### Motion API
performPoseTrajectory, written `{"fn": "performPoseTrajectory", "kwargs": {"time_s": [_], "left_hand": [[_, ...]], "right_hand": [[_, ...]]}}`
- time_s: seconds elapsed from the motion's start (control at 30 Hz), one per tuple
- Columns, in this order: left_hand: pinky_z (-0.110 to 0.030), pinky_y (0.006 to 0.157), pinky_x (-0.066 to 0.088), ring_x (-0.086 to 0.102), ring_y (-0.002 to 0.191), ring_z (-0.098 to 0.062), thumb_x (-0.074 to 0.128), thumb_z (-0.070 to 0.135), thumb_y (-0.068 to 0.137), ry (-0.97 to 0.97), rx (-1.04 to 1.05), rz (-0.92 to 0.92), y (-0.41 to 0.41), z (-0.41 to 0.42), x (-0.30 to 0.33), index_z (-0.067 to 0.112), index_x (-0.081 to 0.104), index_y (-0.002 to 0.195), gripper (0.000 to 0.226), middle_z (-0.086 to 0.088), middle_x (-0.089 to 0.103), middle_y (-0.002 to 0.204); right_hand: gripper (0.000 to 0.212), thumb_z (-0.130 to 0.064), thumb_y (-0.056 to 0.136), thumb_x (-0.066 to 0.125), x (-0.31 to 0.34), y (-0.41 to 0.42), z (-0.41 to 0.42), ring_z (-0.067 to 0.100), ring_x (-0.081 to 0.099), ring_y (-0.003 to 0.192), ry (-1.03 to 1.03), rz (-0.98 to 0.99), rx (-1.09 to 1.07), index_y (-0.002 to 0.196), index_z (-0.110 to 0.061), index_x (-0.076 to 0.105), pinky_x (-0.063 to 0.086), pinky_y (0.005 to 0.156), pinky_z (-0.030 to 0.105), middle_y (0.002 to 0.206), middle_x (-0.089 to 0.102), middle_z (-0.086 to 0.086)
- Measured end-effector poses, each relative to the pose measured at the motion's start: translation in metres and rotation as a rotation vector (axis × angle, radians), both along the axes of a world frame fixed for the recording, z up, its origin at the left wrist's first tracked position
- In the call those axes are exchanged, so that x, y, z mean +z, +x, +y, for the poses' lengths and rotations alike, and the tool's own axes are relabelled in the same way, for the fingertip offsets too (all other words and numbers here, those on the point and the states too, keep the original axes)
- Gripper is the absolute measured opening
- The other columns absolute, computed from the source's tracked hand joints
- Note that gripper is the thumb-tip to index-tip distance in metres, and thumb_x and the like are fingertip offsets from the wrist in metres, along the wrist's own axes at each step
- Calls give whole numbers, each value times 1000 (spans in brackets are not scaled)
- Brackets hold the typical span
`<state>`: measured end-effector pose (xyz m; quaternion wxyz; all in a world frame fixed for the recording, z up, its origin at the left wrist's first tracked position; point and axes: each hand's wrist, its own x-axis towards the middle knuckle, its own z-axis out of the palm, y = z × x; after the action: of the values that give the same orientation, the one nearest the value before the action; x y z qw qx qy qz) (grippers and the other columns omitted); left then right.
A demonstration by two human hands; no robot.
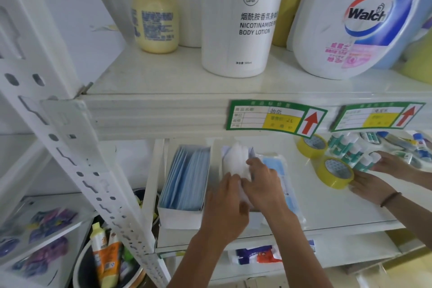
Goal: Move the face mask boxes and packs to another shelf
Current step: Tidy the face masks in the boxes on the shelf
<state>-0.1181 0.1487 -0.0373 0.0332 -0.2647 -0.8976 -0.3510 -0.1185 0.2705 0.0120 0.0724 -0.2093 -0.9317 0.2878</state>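
Centrally, both hands (245,184) grip the white mask pack (236,159).

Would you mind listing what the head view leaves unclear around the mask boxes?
- Middle box: contents blurred white, lower part hidden by left hand and right hand.
- Mask pack: near end covered by the right forearm.
- Price tags: handwriting too blurred to read.
- Walch jug: top cut off by the frame edge.

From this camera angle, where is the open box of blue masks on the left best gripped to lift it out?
Probably by the two long side walls near the front end of the open box of blue masks, coming from the shelf's open front: it lies lengthwise with its short white end facing out.
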Motion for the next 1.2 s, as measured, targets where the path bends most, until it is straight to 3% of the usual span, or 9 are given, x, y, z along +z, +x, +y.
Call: {"fn": "performPoseTrajectory", "kwargs": {"time_s": [0.17, 0.33, 0.57, 0.67, 0.8, 0.93, 1.0, 1.1, 1.2], "left_hand": [[-32, 124, 4, -2, 155, -10, 45, 43, 101, -61, -92, 85, -8, -10, 2, 22, 16, 159, 68, 6, 3, 169], [-34, 120, -10, 6, 156, -17, 40, 35, 106, -311, -160, 137, -10, -17, -3, 26, 25, 158, 54, 3, 20, 168], [-32, 121, -9, 6, 156, -18, 40, 35, 105, -297, -102, 188, -10, -19, -7, 21, 34, 156, 52, 2, 22, 168], [-32, 124, -1, 14, 155, -16, 37, 33, 105, -215, -140, 146, -11, -22, 3, 22, 47, 148, 45, 6, 30, 163], [-52, 120, 29, 37, 144, -19, 57, 21, 94, -91, 85, 273, -13, -40, 17, 24, 65, 123, 31, 2, 48, 149], [-58, 120, 27, 28, 149, -37, 61, 32, 93, -249, 466, 104, -28, -76, 18, 25, 53, 140, 48, -13, 33, 160], [-52, 114, 34, 32, 146, -36, 47, 44, 99, -352, 494, -40, -32, -89, 12, 28, 40, 148, 52, -13, 27, 162], [-35, 82, 52, 58, 116, -23, 34, 53, 101, -256, 413, -79, -29, -91, 8, 29, 38, 144, 49, -3, 42, 148], [-36, 84, 52, 60, 116, -22, 33, 56, 101, -211, 366, -99, -21, -78, 9, 32, 34, 147, 52, 1, 41, 149]], "right_hand": [[35, -28, 104, 42, -14, 17, -4, 20, 63, 111, 13, 148, 45, 138, -22, 51, 50, 95, 32, 126, 66, 3], [31, -19, 102, 45, -23, 25, 0, 16, 60, 120, 123, 162, 196, 128, -19, 62, 44, 99, 21, 135, 63, 1], [50, -33, 108, 27, -40, 29, 4, 13, 9, 155, 152, 129, 260, 156, -19, 32, 8, 127, 33, 165, 21, -2], [63, -44, 106, 9, -49, 28, 6, 16, 6, 155, 268, 51, 338, 156, -13, 31, 8, 126, 38, 166, 22, 3], [85, -66, 94, -4, -56, 27, 8, 9, -8, 154, 182, 106, 264, 157, -21, 29, 0, 127, 34, 167, 11, -6], [78, -68, 94, -1, -59, 20, 11, 12, -21, 152, 245, 84, 331, 157, -30, 26, 2, 127, 41, 164, -8, -14], [72, -69, 95, 4, -60, 17, 11, 15, -27, 150, 226, 82, 353, 156, -36, 26, -1, 126, 42, 165, -17, -14], [60, -63, 98, 22, -60, 16, 11, 17, -16, 154, 100, 99, 377, 154, -41, 26, 7, 126, 41, 163, -14, -21], [60, -46, 101, 45, -60, 17, 4, 8, 0, 154, -52, 160, 400, 156, -44, 20, 16, 124, 36, 163, -6, -27]]}}
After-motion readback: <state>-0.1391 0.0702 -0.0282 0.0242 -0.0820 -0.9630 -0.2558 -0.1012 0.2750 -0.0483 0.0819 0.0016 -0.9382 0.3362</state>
